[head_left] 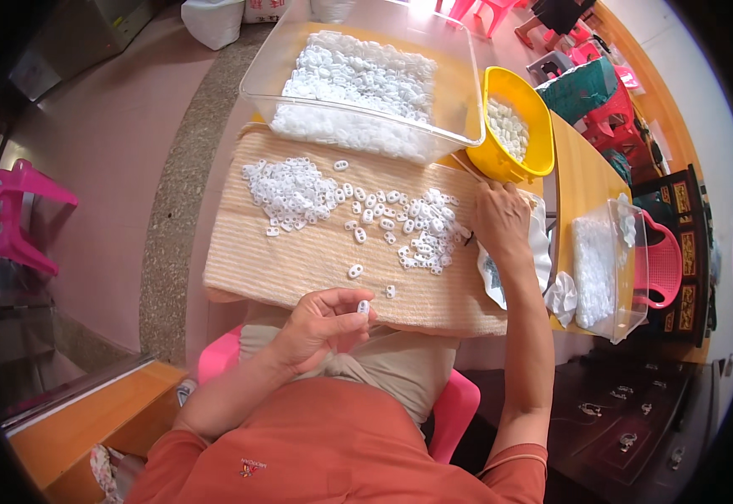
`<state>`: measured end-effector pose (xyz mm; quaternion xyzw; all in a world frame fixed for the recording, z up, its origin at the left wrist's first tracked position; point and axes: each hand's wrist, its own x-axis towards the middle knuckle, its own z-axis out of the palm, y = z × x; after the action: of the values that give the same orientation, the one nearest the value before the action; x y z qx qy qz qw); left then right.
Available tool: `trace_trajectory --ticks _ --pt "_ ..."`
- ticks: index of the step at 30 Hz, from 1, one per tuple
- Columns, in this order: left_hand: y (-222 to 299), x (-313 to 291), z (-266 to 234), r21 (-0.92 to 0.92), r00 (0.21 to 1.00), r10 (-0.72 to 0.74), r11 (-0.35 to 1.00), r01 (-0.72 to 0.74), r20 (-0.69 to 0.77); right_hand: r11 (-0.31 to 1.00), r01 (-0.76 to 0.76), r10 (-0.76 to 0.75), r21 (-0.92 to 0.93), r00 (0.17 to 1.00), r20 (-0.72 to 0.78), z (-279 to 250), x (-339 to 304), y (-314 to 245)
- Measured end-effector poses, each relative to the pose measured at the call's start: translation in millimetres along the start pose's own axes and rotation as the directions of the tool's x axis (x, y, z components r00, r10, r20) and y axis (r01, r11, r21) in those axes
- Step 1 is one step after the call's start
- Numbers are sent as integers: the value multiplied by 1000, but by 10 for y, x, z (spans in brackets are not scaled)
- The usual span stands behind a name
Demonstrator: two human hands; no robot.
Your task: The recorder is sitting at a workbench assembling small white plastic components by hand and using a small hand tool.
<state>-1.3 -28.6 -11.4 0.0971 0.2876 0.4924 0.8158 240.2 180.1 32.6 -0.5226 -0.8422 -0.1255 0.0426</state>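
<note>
Orange shirt (pixel 333 454) lowest in view; just above it the left hand (pixel 320 323) pinches one white piece (pixel 364 307) at the mat's (pixel 299 252) near edge. On the mat, one heap (pixel 291 191) sits left, loose pieces (pixel 417 227) right. Right hand (pixel 501 220) rests fingers together there. Beyond the mat, the tub (pixel 358 84) looks full: plenty left.

- A small white plastic oval piece (pixel 364 307), with holes through it, is pinched upright at the fingertips of the left hand (pixel 320 326), just off the near edge of the mat.
- A loose scatter of the same small white plastic pieces (pixel 421 228) lies flat on the beige woven mat, thickest by the right hand (pixel 501 220), which rests at its right edge.
- A denser heap of white plastic pieces (pixel 289 191) lies well to the left on the mat.
</note>
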Motion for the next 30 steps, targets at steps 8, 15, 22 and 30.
trace_trajectory --ticks 8,15,22,30 --pt "28 1 -13 -19 998 13 1000 -14 -60 1000 -15 18 -18 989 148 -154 27 -56" --pt "35 -2 -7 -24 999 10 1000 -11 -45 980 -143 121 137 981 151 21 12 -42" --pt "25 -9 -25 -60 1000 -9 998 9 2 804 -206 271 558 962 -36 158 7 63" --pt "31 21 -58 -176 1000 4 984 0 21 300 -153 282 941 957 65 -75 -230 -169"
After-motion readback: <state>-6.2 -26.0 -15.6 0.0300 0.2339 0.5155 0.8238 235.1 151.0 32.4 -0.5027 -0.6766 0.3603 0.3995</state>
